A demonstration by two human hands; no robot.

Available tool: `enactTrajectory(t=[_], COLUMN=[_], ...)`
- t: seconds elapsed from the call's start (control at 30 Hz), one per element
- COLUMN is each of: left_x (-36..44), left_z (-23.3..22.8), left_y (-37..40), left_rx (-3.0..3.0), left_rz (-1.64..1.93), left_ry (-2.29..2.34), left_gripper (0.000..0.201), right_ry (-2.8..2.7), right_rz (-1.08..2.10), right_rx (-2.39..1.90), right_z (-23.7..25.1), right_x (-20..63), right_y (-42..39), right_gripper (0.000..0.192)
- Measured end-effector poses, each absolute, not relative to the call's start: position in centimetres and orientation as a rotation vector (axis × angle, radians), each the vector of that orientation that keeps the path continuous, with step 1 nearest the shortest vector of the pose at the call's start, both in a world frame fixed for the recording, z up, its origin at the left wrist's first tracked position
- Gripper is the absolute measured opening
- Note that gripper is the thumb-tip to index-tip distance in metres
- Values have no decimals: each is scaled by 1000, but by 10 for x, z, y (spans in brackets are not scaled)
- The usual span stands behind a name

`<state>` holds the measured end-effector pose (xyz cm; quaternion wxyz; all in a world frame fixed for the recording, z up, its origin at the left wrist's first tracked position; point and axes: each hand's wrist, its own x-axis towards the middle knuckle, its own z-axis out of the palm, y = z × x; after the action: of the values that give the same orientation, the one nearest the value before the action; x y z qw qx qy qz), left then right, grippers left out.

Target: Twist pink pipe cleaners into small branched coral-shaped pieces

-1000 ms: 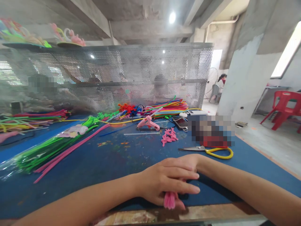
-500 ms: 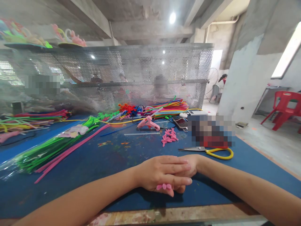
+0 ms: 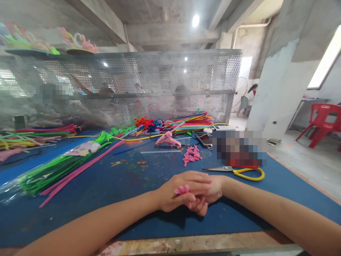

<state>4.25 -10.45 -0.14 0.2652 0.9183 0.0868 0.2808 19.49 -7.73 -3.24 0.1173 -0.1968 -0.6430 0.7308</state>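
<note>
My left hand (image 3: 177,188) is closed, with a small pink pipe-cleaner piece (image 3: 182,189) of looped petals poking out between thumb and index finger. Its outstretched fingers lie across my right hand (image 3: 214,188), which is curled in beneath and against it. What the right fingers grip, if anything, is hidden. Both hands are just over the blue mat (image 3: 149,224), near the front edge. Beyond them lies a small pile of similar pink twisted pieces (image 3: 191,155). Scissors with yellow handles (image 3: 249,174) rest just past my right wrist.
A pink glue gun (image 3: 168,139) stands behind a clear glue stick (image 3: 161,152). Bagged green pipe cleaners (image 3: 64,167) and long pink ones (image 3: 87,169) lie left. Coloured bundles (image 3: 191,121) sit before a perforated metal screen (image 3: 149,78). A blurred-out item (image 3: 238,147) is at right.
My left hand has rolled, bringing the thumb and the pink piece upward. The fingers of my right hand show more below it.
</note>
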Motion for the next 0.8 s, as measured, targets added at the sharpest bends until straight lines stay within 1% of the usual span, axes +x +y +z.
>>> enactTrajectory(t=[0.1,0.17,0.23,0.33,0.43,0.57,0.8], left_x=[45,47,47,46,44,43,43], left_z=[-3,-4,-7,-13,-17,-18,-15], left_y=[-101,-93,-83,-72,-68,-70,-70], left_rx=[2149,1907,1674,1380,1303,1276,1117], left_rz=[1007,1148,1212,1217,1226,1253,1319], left_ry=[605,847,991,973,907,917,923], left_gripper=[39,34,31,28,26,26,26], right_ry=[-1671,-1474,-1391,-1430,-1532,-1596,-1556], right_rz=[2261,2109,1828,1525,1378,1358,1395], right_rx=[-487,-442,-472,-642,-765,-792,-809], right_z=[-29,-29,-29,-30,-27,-21,-21], right_x=[190,186,184,184,187,189,187], right_y=[-77,-73,-68,-61,-60,-64,-64], right_gripper=[30,31,31,30,31,31,33])
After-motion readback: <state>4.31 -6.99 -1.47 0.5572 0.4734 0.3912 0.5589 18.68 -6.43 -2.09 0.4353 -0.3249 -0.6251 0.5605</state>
